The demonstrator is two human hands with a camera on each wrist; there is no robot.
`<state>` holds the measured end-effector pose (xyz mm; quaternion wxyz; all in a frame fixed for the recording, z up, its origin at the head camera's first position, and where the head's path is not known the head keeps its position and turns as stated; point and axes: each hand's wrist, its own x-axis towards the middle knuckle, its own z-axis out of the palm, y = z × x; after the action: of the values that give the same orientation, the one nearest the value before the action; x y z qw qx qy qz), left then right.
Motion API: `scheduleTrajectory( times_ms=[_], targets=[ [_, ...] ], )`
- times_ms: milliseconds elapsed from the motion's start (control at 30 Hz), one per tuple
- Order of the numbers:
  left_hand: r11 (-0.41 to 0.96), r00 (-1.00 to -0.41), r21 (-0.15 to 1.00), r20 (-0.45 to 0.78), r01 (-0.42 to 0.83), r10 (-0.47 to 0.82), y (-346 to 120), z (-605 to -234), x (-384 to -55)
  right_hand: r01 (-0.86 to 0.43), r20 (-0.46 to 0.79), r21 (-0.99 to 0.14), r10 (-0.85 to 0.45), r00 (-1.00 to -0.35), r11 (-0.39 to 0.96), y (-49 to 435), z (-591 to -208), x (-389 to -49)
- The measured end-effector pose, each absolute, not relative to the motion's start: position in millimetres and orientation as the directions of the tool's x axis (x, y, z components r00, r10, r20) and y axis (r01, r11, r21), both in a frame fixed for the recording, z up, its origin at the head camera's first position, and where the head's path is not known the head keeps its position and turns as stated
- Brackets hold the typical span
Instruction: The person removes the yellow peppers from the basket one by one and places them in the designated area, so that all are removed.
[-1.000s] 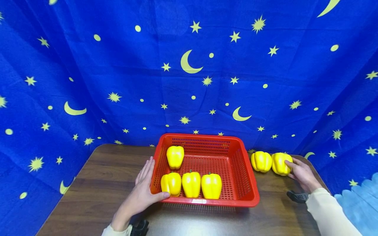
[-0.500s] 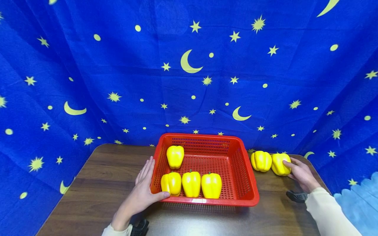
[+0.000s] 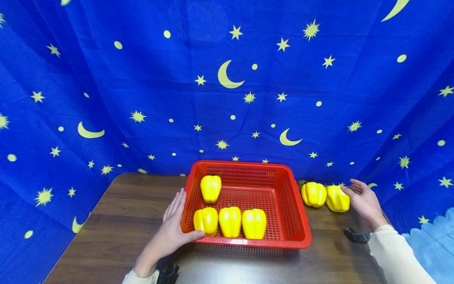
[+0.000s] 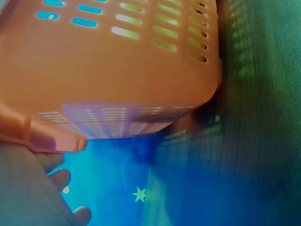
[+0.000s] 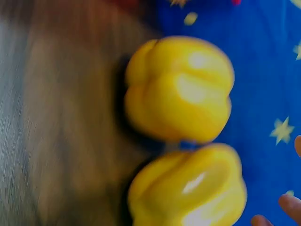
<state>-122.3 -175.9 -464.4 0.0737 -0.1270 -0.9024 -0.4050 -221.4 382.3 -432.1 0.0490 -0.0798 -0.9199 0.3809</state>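
Basket point(image 3: 283, 244), red, one: on the table point(image 3: 113, 225), its back edge near the starry curtain point(image 3: 159, 94).

Peppers in the basket, yellow, four. Back-left pepper point(image 3: 211, 189), by itself. Front row: left pepper point(image 3: 206, 221), middle pepper point(image 3: 229, 222), right pepper point(image 3: 253, 224), side by side along the basket's near wall.

Peppers outside, yellow, two, on the table right of the basket and toward its back. Inner pepper point(image 3: 313, 194), just beside the basket's right wall. Outer pepper point(image 3: 338, 199), close against the inner one on the side away from the basket.

Left hand point(image 3: 172, 227): at the basket's left wall, fingers straight along the outside, thumb laid over the near-left corner of the rim.

Right hand point(image 3: 363, 203): well right of the basket, beside the outer pepper. Fingers released and spread, grasping nothing; whether the thumb brushes the pepper I cannot tell.

Change noted: half a second ago these right fingers were on the outer pepper; now they are lifted away, and the pepper sits tilted a little differently. By my reading, the work stands at four peppers inside the basket and two beside it, neither of those two in a grip.
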Motion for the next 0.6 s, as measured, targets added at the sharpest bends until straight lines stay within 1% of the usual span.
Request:
scheduleTrajectory(
  times_ms=[200,600],
  targets=[
    [0.637,-0.96,0.719,0.224,0.279,0.167,-176,-465,-122,0.077,0.024,-0.784,0.154,-0.988,0.617,356,-415,-218],
    [0.637,-0.958,0.716,0.229,0.285,0.172,-177,-466,-122,-0.101,0.101,-0.841,-0.029,-0.994,0.531,300,-393,-208]
  ],
)
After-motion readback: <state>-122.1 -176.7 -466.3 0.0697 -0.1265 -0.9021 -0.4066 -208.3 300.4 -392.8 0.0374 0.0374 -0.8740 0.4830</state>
